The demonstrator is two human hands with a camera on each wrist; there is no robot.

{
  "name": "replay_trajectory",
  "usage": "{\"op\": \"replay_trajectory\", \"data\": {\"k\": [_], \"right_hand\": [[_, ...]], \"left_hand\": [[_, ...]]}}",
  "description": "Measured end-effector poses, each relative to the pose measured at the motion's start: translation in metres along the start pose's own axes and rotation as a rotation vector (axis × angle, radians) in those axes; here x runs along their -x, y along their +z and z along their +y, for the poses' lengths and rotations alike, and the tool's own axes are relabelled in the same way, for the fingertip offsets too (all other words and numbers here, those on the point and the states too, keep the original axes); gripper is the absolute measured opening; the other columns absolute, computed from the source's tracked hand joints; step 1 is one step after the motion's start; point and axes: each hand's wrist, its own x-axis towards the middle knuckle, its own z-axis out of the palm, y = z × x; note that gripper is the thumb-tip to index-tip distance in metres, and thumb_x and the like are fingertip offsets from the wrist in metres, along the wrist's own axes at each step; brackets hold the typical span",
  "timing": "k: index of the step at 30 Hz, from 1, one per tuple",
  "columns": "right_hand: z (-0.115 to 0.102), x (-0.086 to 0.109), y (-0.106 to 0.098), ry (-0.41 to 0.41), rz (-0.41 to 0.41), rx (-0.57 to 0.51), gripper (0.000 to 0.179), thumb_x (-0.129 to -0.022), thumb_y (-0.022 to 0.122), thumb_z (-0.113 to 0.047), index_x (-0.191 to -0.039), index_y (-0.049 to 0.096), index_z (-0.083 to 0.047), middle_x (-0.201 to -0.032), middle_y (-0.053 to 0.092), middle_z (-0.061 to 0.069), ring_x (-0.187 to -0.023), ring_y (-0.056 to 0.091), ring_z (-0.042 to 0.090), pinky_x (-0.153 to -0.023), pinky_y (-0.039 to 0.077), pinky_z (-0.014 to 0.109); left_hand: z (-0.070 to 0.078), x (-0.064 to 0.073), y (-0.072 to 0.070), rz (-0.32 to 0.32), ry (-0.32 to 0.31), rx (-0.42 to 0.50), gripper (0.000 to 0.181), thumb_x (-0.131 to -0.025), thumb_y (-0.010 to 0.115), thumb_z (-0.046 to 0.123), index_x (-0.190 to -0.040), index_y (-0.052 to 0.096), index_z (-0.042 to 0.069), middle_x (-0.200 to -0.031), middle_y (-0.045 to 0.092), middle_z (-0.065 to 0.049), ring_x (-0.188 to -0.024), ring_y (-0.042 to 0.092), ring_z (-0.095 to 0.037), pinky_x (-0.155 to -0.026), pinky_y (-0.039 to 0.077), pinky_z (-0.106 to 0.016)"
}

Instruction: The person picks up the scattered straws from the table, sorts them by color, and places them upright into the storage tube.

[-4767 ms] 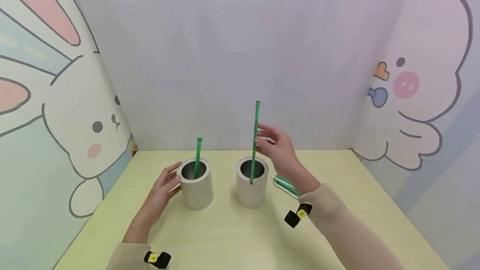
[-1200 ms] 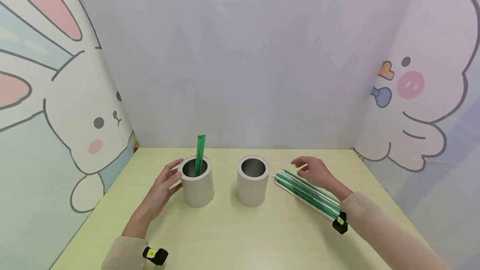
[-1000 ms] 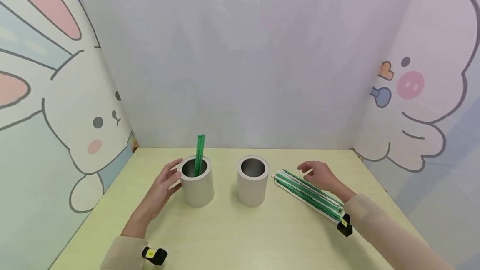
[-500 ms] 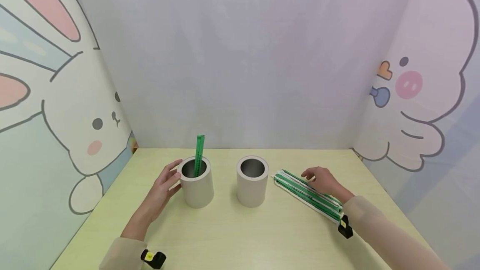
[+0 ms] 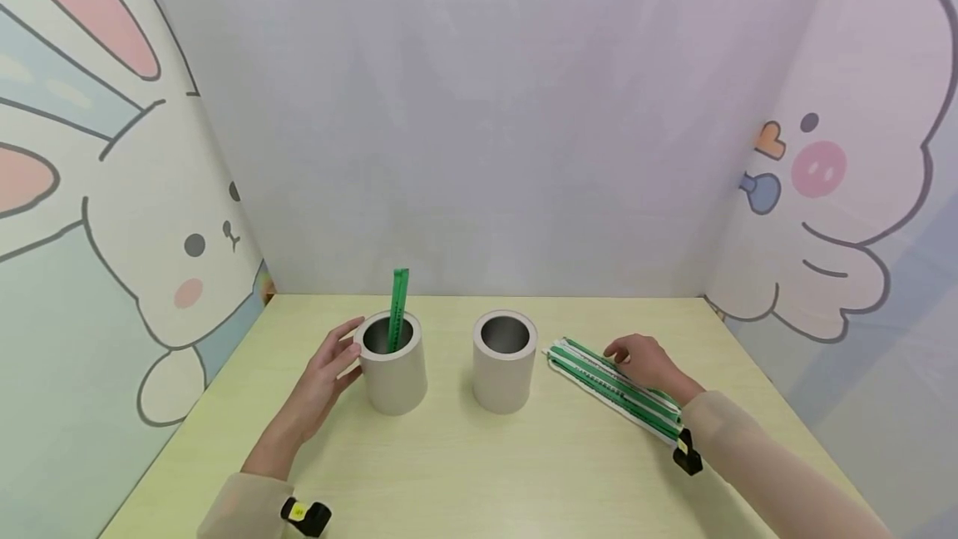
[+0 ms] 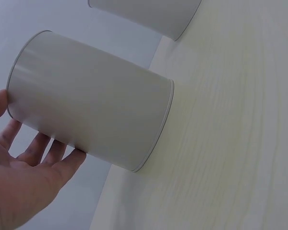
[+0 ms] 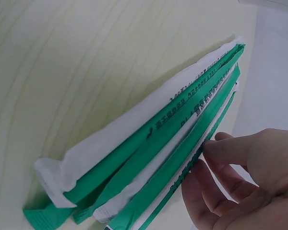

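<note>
Two white cylindrical cups stand upright on the table. My left hand (image 5: 322,373) rests its spread, relaxed fingers against the side of the left cup (image 5: 395,385), near the rim. In that cup leans a slim green paper-wrapped stick (image 5: 398,306), like a wrapped straw. Nothing sticks out of the right cup (image 5: 501,381). On the right, several more green and white wrapped sticks (image 5: 609,389) lie in a flat bundle. My right hand (image 5: 647,363) is at their far side. In the right wrist view its thumb and finger pinch the outermost green wrapped stick (image 7: 189,167).
The pale wooden table (image 5: 464,472) ends at a plain pale curtain (image 5: 479,140) behind the cups. Side panels carry a cartoon rabbit (image 5: 172,256) on the left and a cartoon character (image 5: 846,165) on the right.
Earlier my right hand held a green wrapped stick over the right cup. That hand has since moved right and lowered onto the bundle. My left hand has stayed at the left cup.
</note>
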Motion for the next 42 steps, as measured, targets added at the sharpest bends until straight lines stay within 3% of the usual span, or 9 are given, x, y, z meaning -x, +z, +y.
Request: {"op": "replay_trajectory", "data": {"k": [13, 21, 27, 34, 38, 42], "right_hand": [[0.003, -0.002, 0.005, 0.011, -0.013, 0.014, 0.037, -0.087, 0.057, 0.018, -0.116, 0.076, 0.003, -0.102, 0.074, 0.015, -0.096, 0.069, 0.032, -0.094, 0.058, 0.059], [0.006, 0.0, 0.006, -0.029, 0.012, 0.022, 0.037, -0.086, 0.054, 0.018, -0.115, 0.075, 0.006, -0.1, 0.073, 0.017, -0.093, 0.069, 0.033, -0.09, 0.058, 0.058], [0.002, -0.002, 0.004, -0.003, -0.001, 0.01, 0.039, -0.087, 0.055, 0.019, -0.117, 0.075, 0.005, -0.101, 0.073, 0.016, -0.094, 0.068, 0.032, -0.092, 0.058, 0.059], [-0.011, -0.004, -0.01, -0.081, 0.048, -0.028, 0.042, -0.085, 0.058, 0.022, -0.12, 0.074, 0.005, -0.102, 0.073, 0.017, -0.097, 0.07, 0.038, -0.083, 0.062, 0.053], [-0.024, -0.005, -0.02, -0.113, 0.074, -0.087, 0.04, -0.089, 0.06, 0.019, -0.124, 0.074, 0.004, -0.106, 0.073, 0.019, -0.098, 0.071, 0.038, -0.081, 0.064, 0.049], [-0.042, -0.006, -0.03, -0.096, 0.061, -0.179, 0.038, -0.096, 0.063, 0.01, -0.13, 0.073, -0.002, -0.116, 0.073, 0.016, -0.102, 0.072, 0.032, -0.085, 0.064, 0.045]], "left_hand": [[0.001, -0.001, 0.0, 0.011, -0.009, 0.006, 0.06, -0.115, 0.046, 0.037, -0.168, 0.024, 0.019, -0.167, 0.029, -0.016, -0.155, 0.026, -0.035, -0.126, 0.023, -0.067], [-0.001, -0.001, 0.0, 0.015, -0.008, -0.002, 0.06, -0.115, 0.046, 0.038, -0.168, 0.024, 0.02, -0.168, 0.029, -0.014, -0.155, 0.025, -0.034, -0.126, 0.024, -0.067], [-0.001, -0.001, -0.001, 0.009, -0.007, -0.003, 0.061, -0.115, 0.046, 0.039, -0.168, 0.024, 0.019, -0.168, 0.028, -0.016, -0.155, 0.026, -0.035, -0.126, 0.024, -0.067], [0.0, -0.001, -0.002, 0.008, -0.001, -0.004, 0.061, -0.115, 0.047, 0.039, -0.168, 0.025, 0.019, -0.166, 0.029, -0.017, -0.154, 0.027, -0.035, -0.126, 0.024, -0.067], [0.002, -0.001, -0.001, 0.01, -0.001, -0.003, 0.061, -0.115, 0.046, 0.039, -0.168, 0.024, 0.019, -0.167, 0.029, -0.018, -0.154, 0.028, -0.035, -0.125, 0.025, -0.068], [0.003, 0.0, 0.0, 0.01, 0.0, 0.005, 0.06, -0.115, 0.045, 0.037, -0.168, 0.024, 0.018, -0.166, 0.03, -0.018, -0.153, 0.028, -0.034, -0.126, 0.024, -0.068]]}}
